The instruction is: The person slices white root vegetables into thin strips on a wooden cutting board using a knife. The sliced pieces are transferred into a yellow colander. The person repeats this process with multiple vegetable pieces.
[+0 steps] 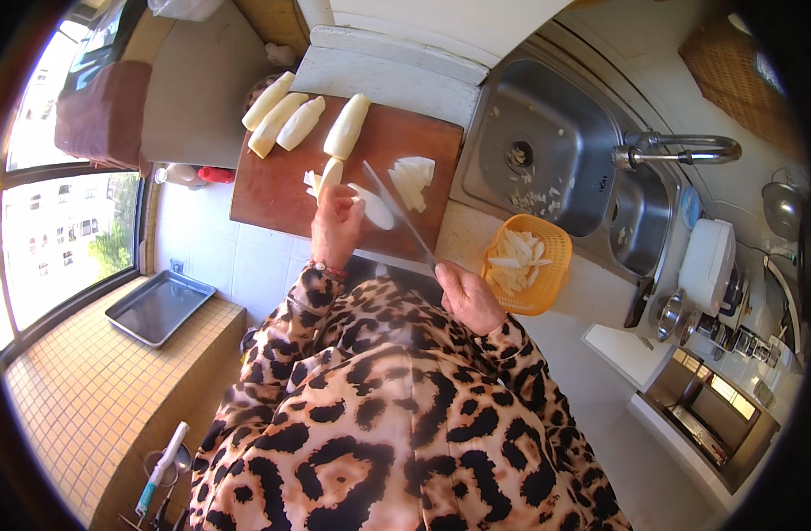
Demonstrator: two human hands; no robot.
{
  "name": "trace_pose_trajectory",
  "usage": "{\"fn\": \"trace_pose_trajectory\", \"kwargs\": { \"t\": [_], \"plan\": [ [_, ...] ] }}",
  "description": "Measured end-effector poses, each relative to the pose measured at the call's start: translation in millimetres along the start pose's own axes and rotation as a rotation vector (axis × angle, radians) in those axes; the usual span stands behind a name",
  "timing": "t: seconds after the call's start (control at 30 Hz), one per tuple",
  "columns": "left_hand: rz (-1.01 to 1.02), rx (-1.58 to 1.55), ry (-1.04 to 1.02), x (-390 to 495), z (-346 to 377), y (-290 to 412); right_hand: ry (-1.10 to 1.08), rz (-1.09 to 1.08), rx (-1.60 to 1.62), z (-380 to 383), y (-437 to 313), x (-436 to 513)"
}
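My left hand, with a beaded red bracelet at the wrist, has its fingertips closed on a pale vegetable slice over the brown cutting board. In my right hand is a kitchen knife, its blade slanting across the board. A white oval slice lies between the blade and my left fingers. Beyond them rests a thick peeled stalk, perhaps water bamboo. Several more peeled stalks lie at the board's far left corner. Cut strips are piled right of the blade.
A yellow plastic basket of cut strips stands right of the board. Behind it is a steel double sink with scraps inside and a faucet. A black-handled tool lies at the counter edge. On the tiled ledge at left sits a metal tray.
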State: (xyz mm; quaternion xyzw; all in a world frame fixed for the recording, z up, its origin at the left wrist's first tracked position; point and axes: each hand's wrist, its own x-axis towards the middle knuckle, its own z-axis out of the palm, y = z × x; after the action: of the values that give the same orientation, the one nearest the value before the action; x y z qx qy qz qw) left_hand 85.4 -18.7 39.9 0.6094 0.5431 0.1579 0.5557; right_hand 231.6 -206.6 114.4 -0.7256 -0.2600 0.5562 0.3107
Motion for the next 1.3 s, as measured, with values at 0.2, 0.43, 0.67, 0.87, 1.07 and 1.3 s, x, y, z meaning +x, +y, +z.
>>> {"fn": "trace_pose_trajectory", "kwargs": {
  "t": [0.2,0.43,0.67,0.87,1.07,1.3],
  "plan": [
    [0.329,0.430,0.091,-17.5,-15.2,-4.7,-0.024,0.012,-0.048,-0.4,-3.7,4.3],
    [0.586,0.511,0.030,-19.5,-20.7,-6.7,-0.039,0.030,-0.024,0.1,-3.5,4.8],
    [0.859,0.833,-0.327,8.1,-30.3,0.0,0.011,0.060,-0.031,1.0,-4.0,1.2],
    [0.610,0.673,-0.723,32.4,-48.7,11.8,-0.002,0.175,0.089,2.9,-3.6,-0.1],
    [0.479,0.695,-0.403,37.8,-33.3,27.4,0.004,0.205,0.148,4.5,-4.3,-2.2],
    [0.821,0.603,-0.040,5.2,-23.3,7.8,0.006,0.149,0.170,2.3,-7.1,-3.5]
  ]
}}
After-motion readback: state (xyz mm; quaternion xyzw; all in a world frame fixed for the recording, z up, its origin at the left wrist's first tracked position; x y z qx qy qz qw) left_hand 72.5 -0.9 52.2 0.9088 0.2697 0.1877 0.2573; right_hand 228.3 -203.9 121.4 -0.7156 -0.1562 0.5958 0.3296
